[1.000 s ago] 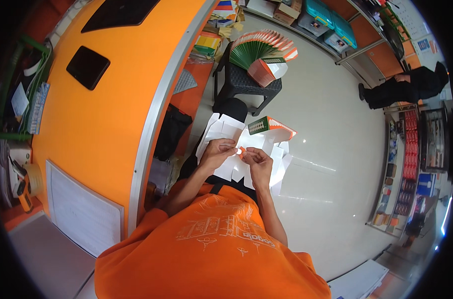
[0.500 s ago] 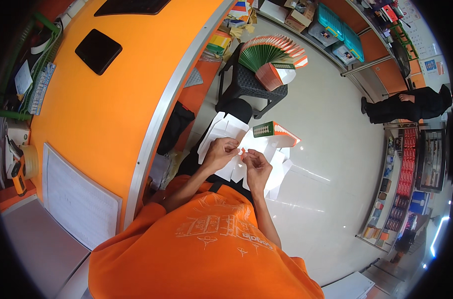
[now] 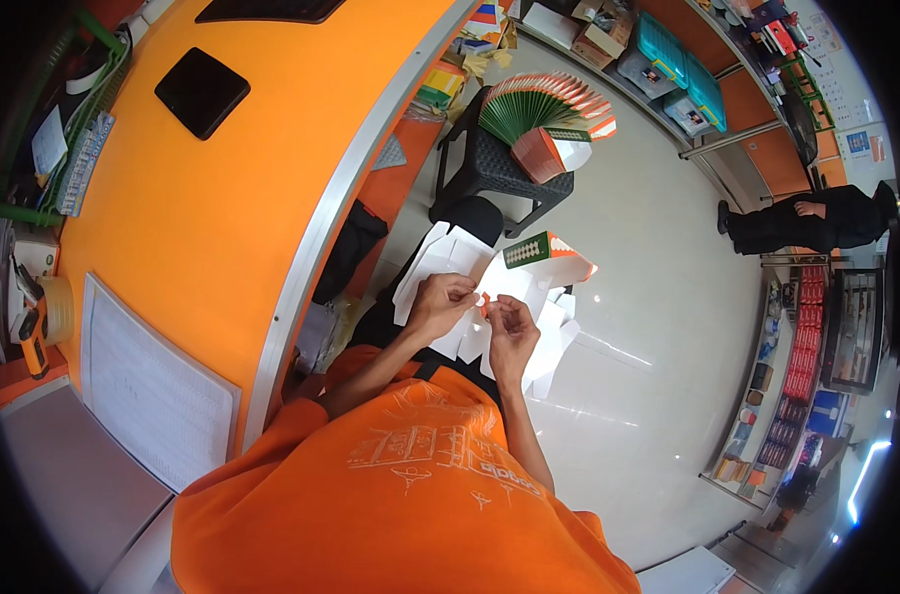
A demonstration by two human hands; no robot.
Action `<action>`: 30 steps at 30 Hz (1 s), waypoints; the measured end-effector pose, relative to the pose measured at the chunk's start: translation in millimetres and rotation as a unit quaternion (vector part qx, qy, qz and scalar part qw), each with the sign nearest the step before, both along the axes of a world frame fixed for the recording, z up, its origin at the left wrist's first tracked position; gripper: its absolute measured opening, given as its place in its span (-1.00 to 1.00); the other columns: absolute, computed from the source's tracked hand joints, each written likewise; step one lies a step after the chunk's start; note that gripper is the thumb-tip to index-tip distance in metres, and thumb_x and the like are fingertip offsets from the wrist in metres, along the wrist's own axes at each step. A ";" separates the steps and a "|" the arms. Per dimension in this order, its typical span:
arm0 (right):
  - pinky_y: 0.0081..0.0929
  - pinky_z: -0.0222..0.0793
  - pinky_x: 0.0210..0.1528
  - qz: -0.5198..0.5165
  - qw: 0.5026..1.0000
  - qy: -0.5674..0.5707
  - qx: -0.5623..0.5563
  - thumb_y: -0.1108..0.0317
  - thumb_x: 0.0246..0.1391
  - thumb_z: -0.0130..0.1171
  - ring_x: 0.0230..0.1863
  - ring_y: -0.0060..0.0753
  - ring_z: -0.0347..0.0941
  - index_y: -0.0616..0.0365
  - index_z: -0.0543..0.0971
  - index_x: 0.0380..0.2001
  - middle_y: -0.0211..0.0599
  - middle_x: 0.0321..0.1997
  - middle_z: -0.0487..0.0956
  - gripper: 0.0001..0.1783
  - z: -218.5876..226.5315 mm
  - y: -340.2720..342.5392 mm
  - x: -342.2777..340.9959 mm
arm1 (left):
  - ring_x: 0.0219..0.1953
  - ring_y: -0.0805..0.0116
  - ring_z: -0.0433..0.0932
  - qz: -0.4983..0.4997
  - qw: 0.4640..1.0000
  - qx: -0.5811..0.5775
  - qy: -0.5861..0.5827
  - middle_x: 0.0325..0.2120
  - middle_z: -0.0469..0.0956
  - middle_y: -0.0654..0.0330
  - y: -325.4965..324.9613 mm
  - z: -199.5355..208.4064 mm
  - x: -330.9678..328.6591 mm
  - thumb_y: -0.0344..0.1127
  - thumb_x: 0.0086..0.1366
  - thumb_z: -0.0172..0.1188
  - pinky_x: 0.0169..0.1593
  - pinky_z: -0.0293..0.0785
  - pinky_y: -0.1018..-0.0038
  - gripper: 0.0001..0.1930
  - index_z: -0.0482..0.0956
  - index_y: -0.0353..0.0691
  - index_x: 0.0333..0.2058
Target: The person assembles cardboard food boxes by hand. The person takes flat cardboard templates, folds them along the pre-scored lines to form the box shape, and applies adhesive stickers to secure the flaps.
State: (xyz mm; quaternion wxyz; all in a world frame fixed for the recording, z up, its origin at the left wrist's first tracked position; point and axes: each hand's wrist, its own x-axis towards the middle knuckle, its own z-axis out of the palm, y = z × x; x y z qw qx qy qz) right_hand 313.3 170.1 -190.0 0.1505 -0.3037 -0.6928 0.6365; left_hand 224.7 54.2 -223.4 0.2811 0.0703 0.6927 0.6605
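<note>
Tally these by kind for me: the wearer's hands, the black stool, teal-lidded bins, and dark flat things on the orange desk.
Left hand and right hand: 2
Black stool: 1
Teal-lidded bins: 2
Dark flat things (one cut off at the upper edge): 2
Total: 7

Bright, even indoor lt. Glare streaks on pale floor (image 3: 618, 455), R of tabletop's (image 3: 262, 148) metal edge (image 3: 321, 233); dimmer under it. White strip lt (image 3: 869, 482) far R blown out. Fisheye bends that edge; frame corners blk.
</note>
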 end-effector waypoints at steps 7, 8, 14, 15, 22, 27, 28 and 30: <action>-0.57 0.50 -0.11 -0.012 0.998 0.010 -0.064 0.53 0.17 0.24 -0.23 -0.51 0.58 0.44 0.52 -0.12 -0.20 -0.28 0.63 -0.76 1.4 0.5 1.3 | -0.27 0.35 0.70 -0.003 0.999 -0.029 0.028 -0.31 0.70 -0.01 0.1 3.2 1.0 -0.40 0.18 0.34 -0.15 0.60 0.54 -0.71 0.61 -0.49 -0.18; -0.59 0.49 -0.12 -0.010 0.998 0.008 -0.069 0.52 0.15 0.27 -0.24 -0.52 0.59 0.43 0.53 -0.11 -0.19 -0.27 0.64 -0.73 -1.2 1.2 1.8 | -0.28 0.35 0.70 -0.009 0.999 -0.026 0.037 -0.31 0.70 -0.01 -0.2 2.5 0.8 -0.40 0.18 0.34 -0.16 0.60 0.53 -0.72 0.61 -0.49 -0.19; -0.59 0.50 -0.11 0.012 0.998 -0.013 -0.061 0.49 0.15 0.29 -0.23 -0.52 0.59 0.42 0.57 -0.07 -0.18 -0.22 0.66 -0.69 -5.9 3.7 4.3 | -0.29 0.32 0.70 -0.020 0.998 -0.022 0.058 -0.34 0.70 -0.01 0.5 0.4 2.4 -0.40 0.20 0.31 -0.16 0.60 0.48 -0.76 0.62 -0.48 -0.23; -0.58 0.50 -0.10 0.014 0.998 -0.016 -0.061 0.48 0.15 0.29 -0.23 -0.53 0.59 0.41 0.59 -0.07 -0.18 -0.20 0.66 -0.71 -6.0 3.8 4.0 | -0.29 0.31 0.70 -0.016 0.998 -0.019 0.062 -0.34 0.69 -0.02 0.5 0.7 2.4 -0.40 0.20 0.31 -0.16 0.60 0.47 -0.76 0.62 -0.47 -0.23; -0.53 0.51 -0.02 0.044 0.998 -0.016 -0.034 0.53 0.19 0.22 -0.18 -0.52 0.58 0.36 0.64 -0.13 -0.25 -0.19 0.67 -0.80 -8.2 5.1 5.8 | -0.24 0.25 0.70 -0.078 0.993 -0.052 0.072 -0.28 0.69 -0.02 -2.4 9.2 -4.2 -0.35 0.25 0.26 -0.09 0.60 0.43 -0.71 0.62 -0.47 -0.14; -0.56 0.45 0.01 0.046 0.996 -0.031 -0.069 0.55 0.16 0.24 -0.15 -0.54 0.55 0.37 0.62 -0.09 -0.26 -0.21 0.66 -0.75 -7.3 8.3 8.4 | -0.23 0.17 0.71 -0.089 0.989 -0.069 0.099 -0.27 0.69 -0.04 -2.1 14.4 -3.4 -0.34 0.25 0.26 -0.09 0.60 0.40 -0.72 0.63 -0.45 -0.15; -0.56 0.45 0.01 0.046 0.996 -0.031 -0.069 0.55 0.16 0.24 -0.15 -0.54 0.55 0.37 0.62 -0.09 -0.26 -0.21 0.66 -0.75 -6.6 7.7 8.0 | -0.23 0.17 0.71 -0.089 0.989 -0.069 0.099 -0.27 0.69 -0.04 -2.0 14.2 -2.8 -0.34 0.25 0.26 -0.09 0.60 0.40 -0.72 0.63 -0.45 -0.15; -0.57 0.45 0.02 0.029 0.996 -0.008 -0.089 0.56 0.14 0.26 -0.16 -0.53 0.55 0.41 0.57 -0.02 -0.26 -0.22 0.65 -0.67 -5.7 6.2 6.2 | -0.23 0.15 0.71 -0.091 0.988 -0.051 0.117 -0.25 0.69 -0.05 -2.0 15.2 -2.0 -0.35 0.25 0.26 -0.09 0.59 0.39 -0.73 0.63 -0.44 -0.15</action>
